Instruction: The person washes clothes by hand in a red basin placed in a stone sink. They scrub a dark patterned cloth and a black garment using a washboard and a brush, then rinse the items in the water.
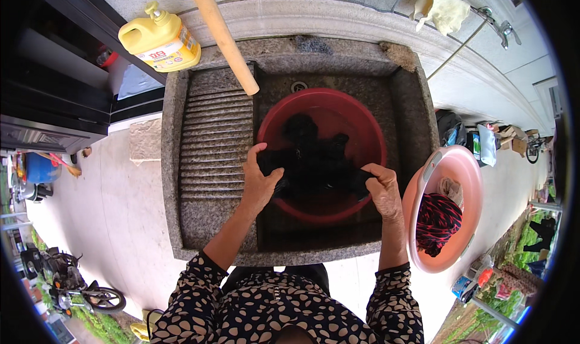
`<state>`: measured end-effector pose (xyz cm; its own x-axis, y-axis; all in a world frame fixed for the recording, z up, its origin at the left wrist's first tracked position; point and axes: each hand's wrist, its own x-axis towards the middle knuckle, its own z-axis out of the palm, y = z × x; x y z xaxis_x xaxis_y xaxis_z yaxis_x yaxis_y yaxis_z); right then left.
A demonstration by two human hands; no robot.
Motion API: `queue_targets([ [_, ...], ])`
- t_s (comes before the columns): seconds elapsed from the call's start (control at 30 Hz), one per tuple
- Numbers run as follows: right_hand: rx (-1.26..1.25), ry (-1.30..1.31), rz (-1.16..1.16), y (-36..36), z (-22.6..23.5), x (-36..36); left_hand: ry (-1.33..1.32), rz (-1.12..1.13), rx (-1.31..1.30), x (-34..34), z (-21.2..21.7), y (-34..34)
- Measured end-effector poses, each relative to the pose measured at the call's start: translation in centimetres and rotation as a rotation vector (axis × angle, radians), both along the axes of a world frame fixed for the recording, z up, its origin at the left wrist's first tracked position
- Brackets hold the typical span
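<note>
Gripping dark cloth (314, 159) w/ both fists closed, left hand (260, 184) & right hand (382, 187), over red basin (362, 120).

Upper left of the frame, a yellow detergent jug (161, 38) stands on my stone sink's ledge (338, 17). A wooden pole (222, 37) slants beside it. A pink basin (465, 168) holding striped cloth (436, 220) sits at right.

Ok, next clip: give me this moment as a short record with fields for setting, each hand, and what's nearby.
setting: outdoor stone sink with ribbed washboard
left hand: grips dark garment at its left end
right hand: grips the same garment at its right end
garment location: inside red basin in the sink
nearby: pink basin holding striped cloth; yellow jug; wooden stick leaning over the sink
</note>
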<state>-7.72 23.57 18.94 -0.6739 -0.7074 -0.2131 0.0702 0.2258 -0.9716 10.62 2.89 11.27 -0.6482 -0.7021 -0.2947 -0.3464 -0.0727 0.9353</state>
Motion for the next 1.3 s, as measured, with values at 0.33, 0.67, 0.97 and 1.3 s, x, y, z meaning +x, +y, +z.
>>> queue_targets([
  [0.33,-0.452,0.195,-0.166,-1.4,14.1,0.0,-0.045,-0.362,-0.495,-5.8,-3.2,5.9],
  [0.67,-0.871,-0.040,-0.138,0.5,19.4,-4.7,0.453,-0.426,0.645,-4.4,3.0,11.9],
  [0.97,-0.256,-0.249,-0.319,-5.3,6.4,-8.7,0.403,0.241,0.727,-4.6,-0.9,9.0],
  [1.3,0.770,0.186,-0.430,-7.7,-19.4,-5.5,-0.281,0.413,0.299,-9.2,-12.0,2.2],
])
